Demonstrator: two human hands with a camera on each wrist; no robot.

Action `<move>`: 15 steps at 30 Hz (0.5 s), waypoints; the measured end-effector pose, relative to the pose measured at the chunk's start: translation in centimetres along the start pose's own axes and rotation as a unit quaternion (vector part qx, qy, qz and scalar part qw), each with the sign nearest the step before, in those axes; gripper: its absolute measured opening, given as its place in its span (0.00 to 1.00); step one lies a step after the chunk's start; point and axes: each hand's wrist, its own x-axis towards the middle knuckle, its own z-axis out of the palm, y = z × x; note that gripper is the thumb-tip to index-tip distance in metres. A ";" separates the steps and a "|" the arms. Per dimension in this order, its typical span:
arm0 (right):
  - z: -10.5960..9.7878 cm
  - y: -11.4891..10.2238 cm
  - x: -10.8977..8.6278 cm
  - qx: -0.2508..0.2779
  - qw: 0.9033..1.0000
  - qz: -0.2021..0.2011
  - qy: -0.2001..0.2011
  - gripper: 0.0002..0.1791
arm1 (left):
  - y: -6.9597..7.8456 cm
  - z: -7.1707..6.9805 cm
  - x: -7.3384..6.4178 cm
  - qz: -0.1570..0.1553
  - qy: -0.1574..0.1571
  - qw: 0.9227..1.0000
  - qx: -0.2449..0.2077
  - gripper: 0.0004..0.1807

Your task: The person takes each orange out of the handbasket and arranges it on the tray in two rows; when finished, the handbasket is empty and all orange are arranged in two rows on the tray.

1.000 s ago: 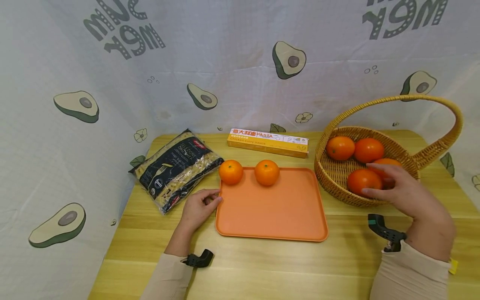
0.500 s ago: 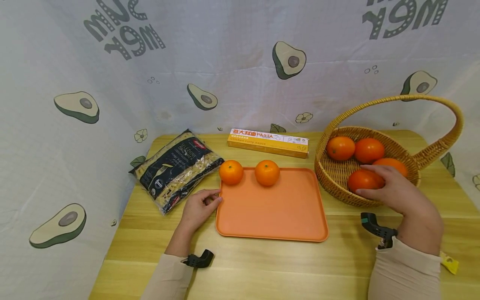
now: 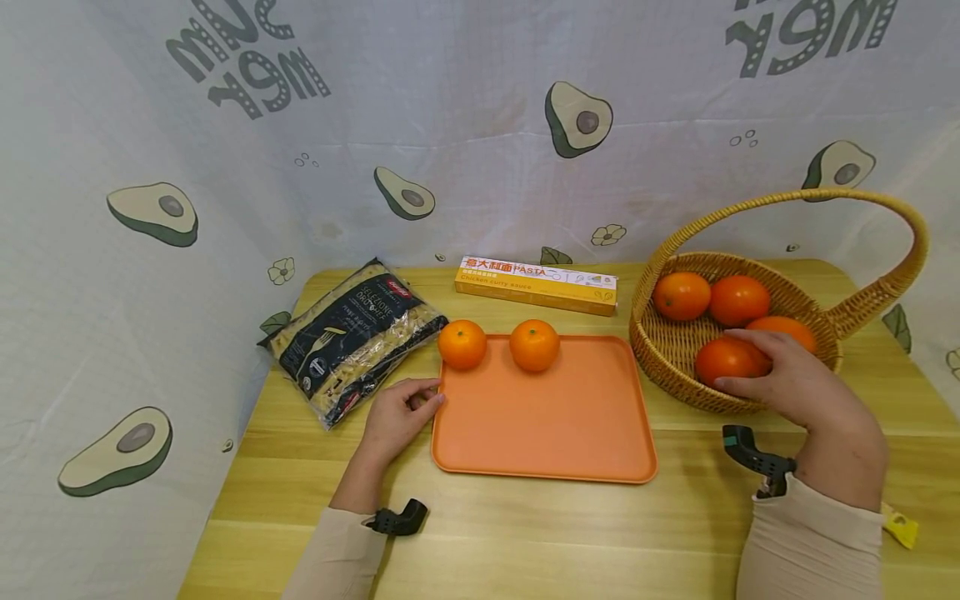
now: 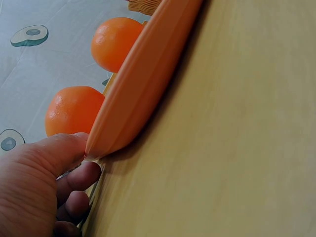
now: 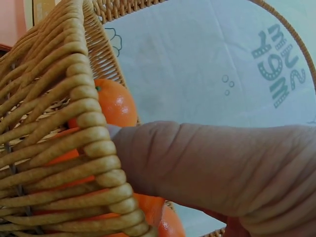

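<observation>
My right hand point(image 3: 798, 385) reaches over the front rim of the wicker basket point(image 3: 671, 379). Its thumb and fingers curl round a reddish orange point(image 3: 727, 358) inside. In the right wrist view the thumb point(image 5: 177, 158) crosses the rim, and most of the held orange is hidden behind the weave. Several oranges lie in the basket, one at its back left point(image 3: 682, 297). On the left, my left hand point(image 3: 397, 415) pinches the left edge of the orange-coloured tray point(image 3: 543, 425). Two more oranges, one left point(image 3: 462, 344) and one right point(image 3: 534, 346), sit along the tray's far edge.
A bag of pasta point(image 3: 352, 342) lies left of the tray. Behind the tray is a long pasta box point(image 3: 536, 286). The basket's tall handle point(image 3: 787, 197) arches over its opening. A yellow scrap point(image 3: 900, 527) lies beside my right sleeve. A patterned curtain closes off the back.
My right hand has moved slightly left and down, and its fingers have closed round the front orange in the basket. The left hand and the tray have stayed put.
</observation>
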 end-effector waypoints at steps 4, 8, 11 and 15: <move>0.0 0.0 0.0 -0.003 1.000 0.004 -0.002 0.44 | 0.0 0.0 0.0 -0.001 0.000 1.000 -0.002 0.15; -0.1 0.0 0.0 -0.003 1.000 0.007 -0.002 0.43 | 0.1 -0.1 -0.1 -0.001 0.000 1.000 -0.004 0.15; 0.0 0.0 0.0 -0.001 1.000 0.004 0.000 0.42 | 0.1 0.0 0.0 0.000 0.000 1.000 -0.003 0.15; 0.0 -0.2 0.0 0.000 1.000 0.003 0.002 0.40 | 0.1 -0.1 0.0 0.000 0.001 1.000 -0.003 0.15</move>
